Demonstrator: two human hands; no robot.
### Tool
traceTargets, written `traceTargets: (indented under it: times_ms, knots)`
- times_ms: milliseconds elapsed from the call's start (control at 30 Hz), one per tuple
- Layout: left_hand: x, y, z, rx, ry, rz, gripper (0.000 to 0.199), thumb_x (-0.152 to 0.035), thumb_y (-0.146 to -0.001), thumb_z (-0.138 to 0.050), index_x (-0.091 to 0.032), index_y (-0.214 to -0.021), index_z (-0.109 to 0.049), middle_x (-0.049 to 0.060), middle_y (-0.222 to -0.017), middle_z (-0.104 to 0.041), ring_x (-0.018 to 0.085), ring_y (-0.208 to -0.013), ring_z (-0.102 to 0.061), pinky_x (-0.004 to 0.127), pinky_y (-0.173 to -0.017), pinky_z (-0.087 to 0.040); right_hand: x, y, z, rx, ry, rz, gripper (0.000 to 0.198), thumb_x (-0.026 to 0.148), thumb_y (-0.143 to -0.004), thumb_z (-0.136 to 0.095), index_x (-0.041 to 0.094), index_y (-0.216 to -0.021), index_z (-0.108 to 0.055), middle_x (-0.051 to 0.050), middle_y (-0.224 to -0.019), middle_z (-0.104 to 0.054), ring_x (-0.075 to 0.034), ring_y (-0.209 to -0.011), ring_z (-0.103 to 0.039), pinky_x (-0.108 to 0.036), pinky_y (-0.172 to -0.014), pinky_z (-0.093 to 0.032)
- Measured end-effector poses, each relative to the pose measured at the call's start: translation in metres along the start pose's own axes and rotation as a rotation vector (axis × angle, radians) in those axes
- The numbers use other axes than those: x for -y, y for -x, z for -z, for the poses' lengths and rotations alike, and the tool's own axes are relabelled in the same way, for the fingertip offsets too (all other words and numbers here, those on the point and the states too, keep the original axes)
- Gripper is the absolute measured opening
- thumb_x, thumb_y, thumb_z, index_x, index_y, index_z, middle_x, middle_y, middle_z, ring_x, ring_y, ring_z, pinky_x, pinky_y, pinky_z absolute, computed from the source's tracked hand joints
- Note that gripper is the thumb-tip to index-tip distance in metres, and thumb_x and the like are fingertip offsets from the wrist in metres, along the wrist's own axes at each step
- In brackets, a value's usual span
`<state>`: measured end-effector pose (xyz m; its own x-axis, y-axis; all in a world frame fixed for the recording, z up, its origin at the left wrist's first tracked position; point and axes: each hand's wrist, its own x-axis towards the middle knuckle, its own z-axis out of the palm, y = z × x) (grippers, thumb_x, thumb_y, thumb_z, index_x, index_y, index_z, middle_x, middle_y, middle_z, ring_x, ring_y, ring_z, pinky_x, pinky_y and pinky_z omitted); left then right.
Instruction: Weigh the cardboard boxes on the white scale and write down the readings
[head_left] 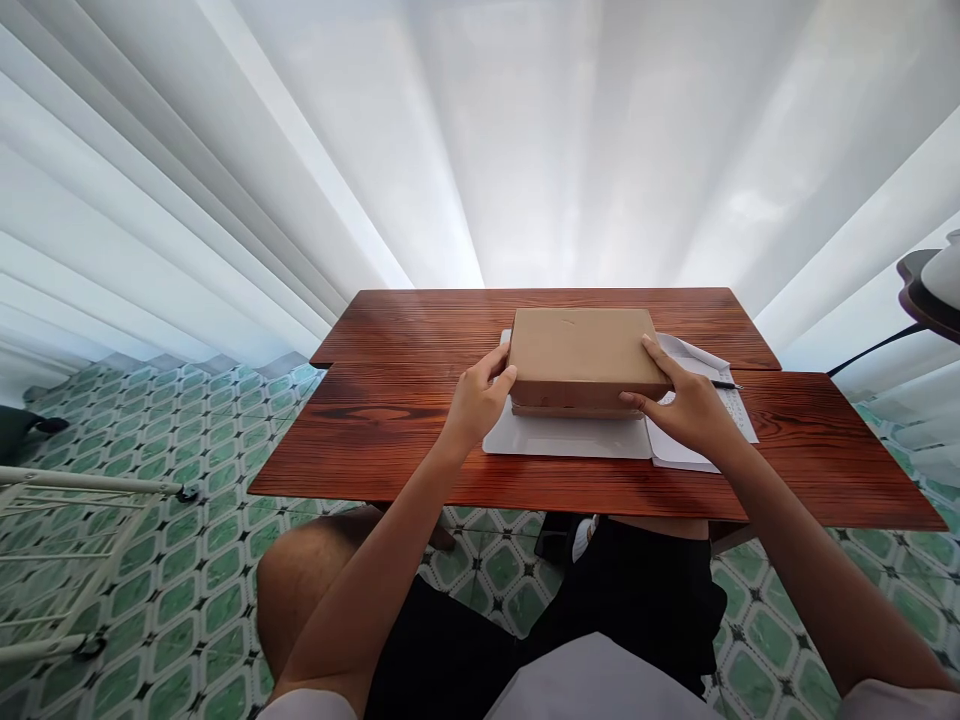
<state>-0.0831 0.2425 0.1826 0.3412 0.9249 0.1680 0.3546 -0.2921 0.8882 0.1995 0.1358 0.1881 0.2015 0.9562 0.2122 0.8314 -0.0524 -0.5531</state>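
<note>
Head view: the cardboard box (581,345) lies directly between the two hands, over the middle of the table (375,420), with its long axis running left to right across the person's front. Neither hand is nearer — each already touches one end. The left hand (480,393) grips the left end by its front corner, thumb and fingers around the edge. The right hand (686,405) is spread at the right end, one finger along the top edge and the thumb low on the front face. So both hold the box, one from each side.

The box is closed on top and its inside is hidden, so what it contains cannot be told. A narrower brown strip (570,411) shows beneath its front edge — a base or a second box, I cannot say which. Below is a flat white tray-like piece (566,440), with white papers (679,450) just beside it and a dark pen (726,385) by the right hand.
</note>
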Motion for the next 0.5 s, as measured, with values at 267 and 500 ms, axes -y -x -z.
traceTargets:
  times_ms: [267, 500]
  knots:
    - [0.002, 0.001, 0.000, 0.002, 0.041, 0.001, 0.053, -0.036, -0.094, -0.050, -0.017, -0.143, -0.058, 0.007, -0.143, -0.060, 0.026, -0.132, -0.057, 0.037, -0.108, -0.050, -0.001, 0.001, -0.001, 0.015, 0.085, 0.041, 0.086, 0.058, -0.087, -0.067, 0.025, -0.160, -0.035, -0.013, -0.116, -0.074, -0.032, -0.088, -0.070, -0.040, -0.074, -0.055]
    - [0.003, 0.003, 0.013, -0.086, 0.106, -0.030, 0.050, -0.033, -0.096, -0.050, -0.015, -0.142, -0.054, 0.011, -0.134, -0.064, 0.023, -0.126, -0.061, 0.034, -0.093, -0.058, 0.010, 0.008, 0.015, -0.124, 0.371, 0.117, 0.094, 0.071, -0.089, -0.058, 0.020, -0.161, -0.025, -0.021, -0.138, -0.061, -0.042, -0.117, -0.062, -0.048, -0.083, -0.053]
